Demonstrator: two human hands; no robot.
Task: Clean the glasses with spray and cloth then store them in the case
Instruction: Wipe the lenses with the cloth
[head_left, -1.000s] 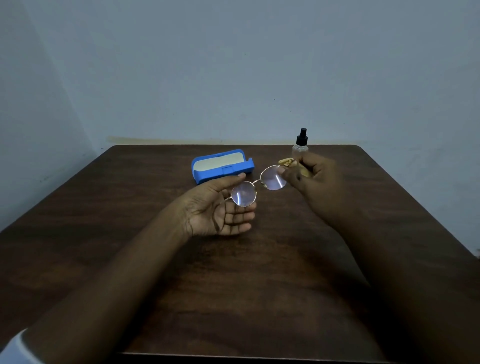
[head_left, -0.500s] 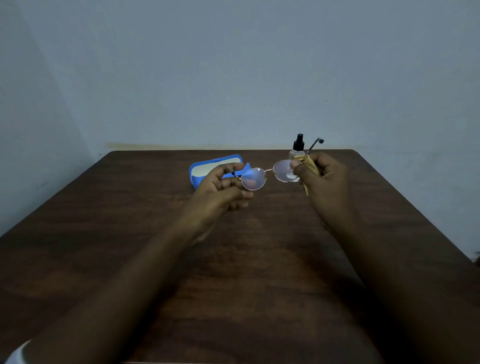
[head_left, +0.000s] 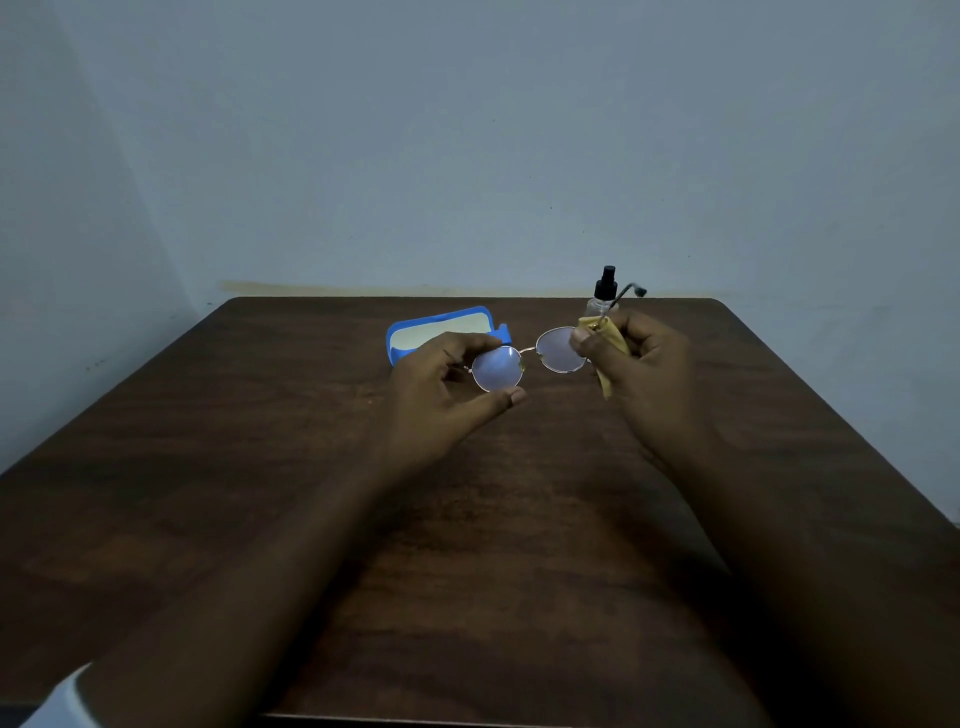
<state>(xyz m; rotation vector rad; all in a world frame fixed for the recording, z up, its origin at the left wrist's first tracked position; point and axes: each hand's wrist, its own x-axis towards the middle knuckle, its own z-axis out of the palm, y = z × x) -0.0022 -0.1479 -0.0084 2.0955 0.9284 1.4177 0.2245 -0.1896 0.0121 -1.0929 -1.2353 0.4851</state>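
**While the cloth works one lens, the case waits open**

As both hands hold the glasses (head_left: 524, 359) up just above the table (head_left: 249, 467), a little above the centre of the frame, the task looks to be in its wiping stage. The left hand (head_left: 441, 384) grips the rim of the lens on the picture's left, fingers curled over the top and thumb underneath. The right hand (head_left: 641, 358) pinches a yellow cloth (head_left: 604, 382) against the lens on the picture's right, with one temple arm sticking up past its knuckles.

The spray bottle (head_left: 604, 293) stands upright at the table's far edge, just behind the right hand, and no hand touches it, so spraying is probably done. I cannot tell from the lenses whether they are wet.

The blue case (head_left: 400, 347) lies open at the far centre of the table, partly hidden behind the left hand, its pale lining showing and nothing visible inside.

What appears left:
- finish wiping
- fold the temples
- lay the glasses in the case
- close the lid
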